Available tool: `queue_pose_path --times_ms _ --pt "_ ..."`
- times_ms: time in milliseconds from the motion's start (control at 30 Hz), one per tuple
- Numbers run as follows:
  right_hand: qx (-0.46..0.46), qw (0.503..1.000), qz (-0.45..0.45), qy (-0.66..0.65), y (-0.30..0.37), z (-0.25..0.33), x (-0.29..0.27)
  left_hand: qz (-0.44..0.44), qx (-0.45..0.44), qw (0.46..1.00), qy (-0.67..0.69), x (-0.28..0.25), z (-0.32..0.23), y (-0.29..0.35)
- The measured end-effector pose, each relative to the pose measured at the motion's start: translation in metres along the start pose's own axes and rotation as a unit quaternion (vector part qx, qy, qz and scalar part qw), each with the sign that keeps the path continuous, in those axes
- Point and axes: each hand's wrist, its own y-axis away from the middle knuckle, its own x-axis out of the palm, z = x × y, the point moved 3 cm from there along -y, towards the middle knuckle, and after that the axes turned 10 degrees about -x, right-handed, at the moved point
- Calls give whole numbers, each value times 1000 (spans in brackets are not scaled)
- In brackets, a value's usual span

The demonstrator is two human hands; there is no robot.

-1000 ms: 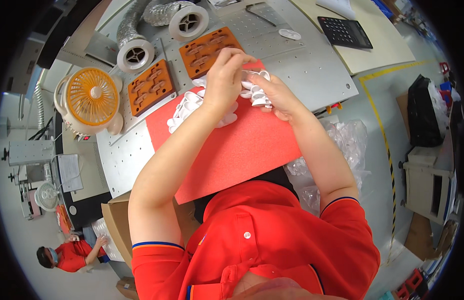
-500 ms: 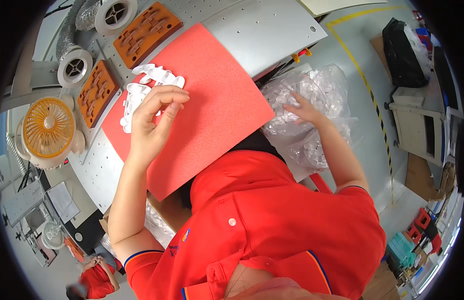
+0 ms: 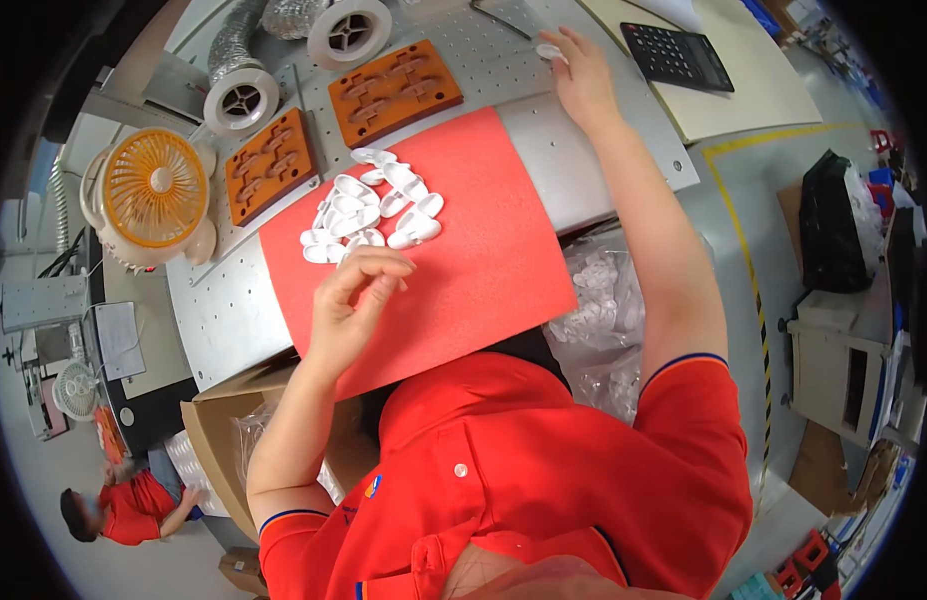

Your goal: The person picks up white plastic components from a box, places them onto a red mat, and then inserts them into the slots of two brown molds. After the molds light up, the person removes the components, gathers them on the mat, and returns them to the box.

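Observation:
Several small white plastic parts with rounded oval ends (image 3: 355, 215) lie in a loose cluster on the red foam mat (image 3: 483, 230). Just in front of them hovers my left hand (image 3: 348, 310), loosely curled. Its thumb is apart from the bent fingers, and nothing shows between them. My right hand (image 3: 586, 85) reaches far over the metal worktop, its fingers closed on a single white plastic part (image 3: 550, 51) that sticks out at the fingertips. More white parts fill a clear plastic bag (image 3: 608, 290) below the table's right edge, partly hidden by my right forearm.
Two orange fixture blocks (image 3: 395, 92) (image 3: 271, 165) with shaped recesses stand behind the mat. Beside them are round white duct ends (image 3: 241, 101) and a yellow fan (image 3: 155, 190). A hex key (image 3: 503, 20) and calculator (image 3: 676, 57) lie far right. A co-worker (image 3: 138, 508) sits lower left.
My right hand has moved from the plastic bag up to the far worktop, now with a white part in it. My left hand stays curled near the cluster. The whole view has shifted.

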Motion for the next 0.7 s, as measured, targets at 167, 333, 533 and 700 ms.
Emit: queue_pose_path --times_ms 167,333,533,700 --pt "-32 996 73 -25 1 -30 6 51 -9 998 -36 0 -1 5" --pt "-217 969 -102 -52 64 89 -110 -83 -28 996 -18 -44 17 45" --pt "118 968 219 16 307 69 -129 -170 -49 984 12 -53 44 27" --pt "82 995 62 -3 285 81 -127 -254 -24 965 -65 -63 26 17"
